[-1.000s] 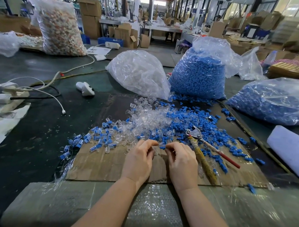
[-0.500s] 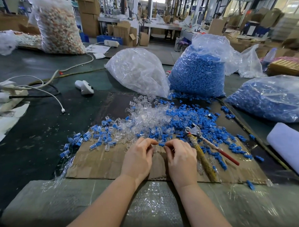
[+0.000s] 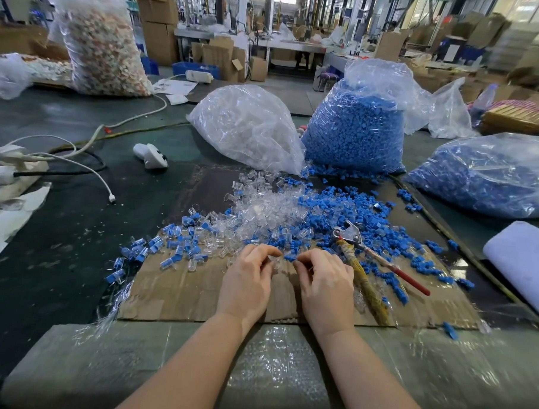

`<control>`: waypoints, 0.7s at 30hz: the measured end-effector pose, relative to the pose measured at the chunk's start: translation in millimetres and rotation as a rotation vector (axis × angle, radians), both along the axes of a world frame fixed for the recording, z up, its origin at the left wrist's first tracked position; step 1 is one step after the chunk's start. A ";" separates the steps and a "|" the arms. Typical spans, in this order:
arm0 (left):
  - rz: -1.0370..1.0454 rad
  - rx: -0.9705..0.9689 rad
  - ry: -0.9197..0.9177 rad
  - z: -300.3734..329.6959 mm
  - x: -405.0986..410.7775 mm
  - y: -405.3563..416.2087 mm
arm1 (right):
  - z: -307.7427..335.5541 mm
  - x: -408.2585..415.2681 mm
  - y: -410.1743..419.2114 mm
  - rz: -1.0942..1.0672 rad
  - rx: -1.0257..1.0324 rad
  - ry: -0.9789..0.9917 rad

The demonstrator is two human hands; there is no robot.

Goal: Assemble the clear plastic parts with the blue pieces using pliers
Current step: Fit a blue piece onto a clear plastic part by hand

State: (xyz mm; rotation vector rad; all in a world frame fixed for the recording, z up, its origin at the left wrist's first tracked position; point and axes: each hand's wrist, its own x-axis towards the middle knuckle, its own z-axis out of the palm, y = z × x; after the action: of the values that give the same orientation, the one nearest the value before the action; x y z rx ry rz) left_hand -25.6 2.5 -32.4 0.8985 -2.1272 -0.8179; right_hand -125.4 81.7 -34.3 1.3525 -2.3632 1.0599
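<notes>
Left hand [image 3: 248, 280] pinches a small clear plastic part [image 3: 275, 260]; right hand [image 3: 323, 284] pinches a blue piece [image 3: 289, 258], the two just beside each other over corrugated cardboard [image 3: 181, 290]. Hand positions unchanged from earlier. Pliers [image 3: 367, 258] lie untouched right of the hands, amid scattered blue pieces.

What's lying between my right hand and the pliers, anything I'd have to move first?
Nothing visible blocks the way. The pliers lie on the cardboard just right of your right hand, which pinches a blue piece. Loose blue pieces surround the pliers' handles, but none cover the near one.
</notes>
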 end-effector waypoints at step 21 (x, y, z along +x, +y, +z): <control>-0.019 0.179 0.066 -2.4 1.7 -3.3 | 2.0 4.7 0.1 0.102 -0.022 0.060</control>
State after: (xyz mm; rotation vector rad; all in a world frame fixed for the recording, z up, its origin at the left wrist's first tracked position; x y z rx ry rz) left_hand -23.9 -0.9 -34.9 0.9298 -2.0323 -1.0470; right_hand -120.7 81.8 -32.3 1.4901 -2.2550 1.0528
